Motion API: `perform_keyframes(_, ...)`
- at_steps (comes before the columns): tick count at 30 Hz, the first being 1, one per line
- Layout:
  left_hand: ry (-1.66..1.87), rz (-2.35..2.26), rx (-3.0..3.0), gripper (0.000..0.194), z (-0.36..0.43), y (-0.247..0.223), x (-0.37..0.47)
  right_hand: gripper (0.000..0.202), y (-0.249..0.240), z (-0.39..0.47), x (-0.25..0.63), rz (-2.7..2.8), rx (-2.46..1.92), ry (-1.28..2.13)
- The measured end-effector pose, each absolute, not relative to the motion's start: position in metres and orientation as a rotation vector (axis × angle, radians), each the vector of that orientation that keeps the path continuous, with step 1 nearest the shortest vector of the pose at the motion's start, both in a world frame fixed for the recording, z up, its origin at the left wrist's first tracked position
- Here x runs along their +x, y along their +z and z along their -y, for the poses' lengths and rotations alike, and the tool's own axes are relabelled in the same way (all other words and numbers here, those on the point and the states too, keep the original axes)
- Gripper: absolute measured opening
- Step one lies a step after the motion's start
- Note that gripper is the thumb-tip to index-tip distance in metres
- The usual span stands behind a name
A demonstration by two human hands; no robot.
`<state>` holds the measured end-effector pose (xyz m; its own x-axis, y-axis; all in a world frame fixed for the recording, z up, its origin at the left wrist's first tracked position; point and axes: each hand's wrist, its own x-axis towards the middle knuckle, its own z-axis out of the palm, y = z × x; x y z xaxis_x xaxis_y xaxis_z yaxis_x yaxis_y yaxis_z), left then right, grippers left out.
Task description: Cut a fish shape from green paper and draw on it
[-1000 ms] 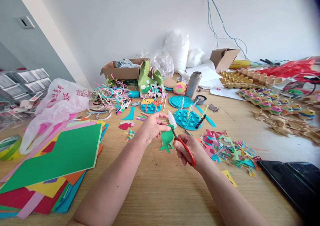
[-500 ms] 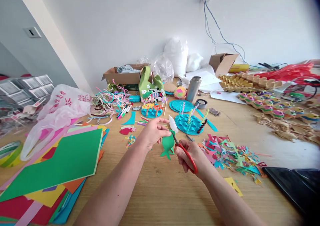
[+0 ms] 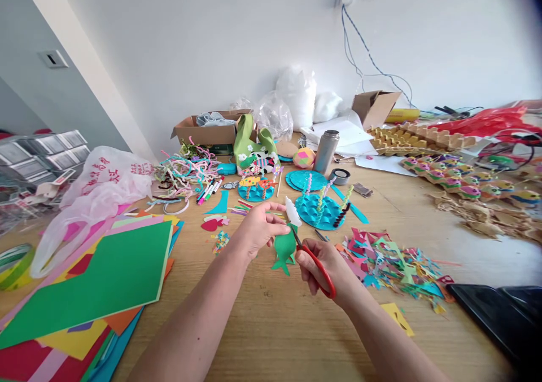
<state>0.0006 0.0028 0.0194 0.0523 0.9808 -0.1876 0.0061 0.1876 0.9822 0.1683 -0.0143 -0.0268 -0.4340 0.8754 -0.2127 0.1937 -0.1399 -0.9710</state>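
The left hand (image 3: 259, 231) pinched green paper (image 3: 283, 246); the right hand (image 3: 318, 261) gripped scissors (image 3: 325, 271) with curled fingers. Paper twisting against the blades (image 3: 296, 237) risked a ragged cut.

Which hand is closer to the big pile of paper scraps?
Right. The right hand, holding red scissors, is just left of the pile; the left hand, holding green paper, is farther left.

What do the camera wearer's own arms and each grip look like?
The left forearm and right forearm are bare, with no sleeve, watch or bracelet showing; the left one bears a small dark spot. The left grip and right grip are ungloved human hands, and no rings can be made out.
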Motion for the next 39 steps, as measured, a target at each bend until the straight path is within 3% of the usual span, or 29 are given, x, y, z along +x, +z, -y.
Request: perform_keyframes(39,1.048,-1.222,1.105,0.050,-0.0019,0.0211,0.0001,0.038,-0.0262,0.0133,0.1688,1.600,-1.225,1.593)
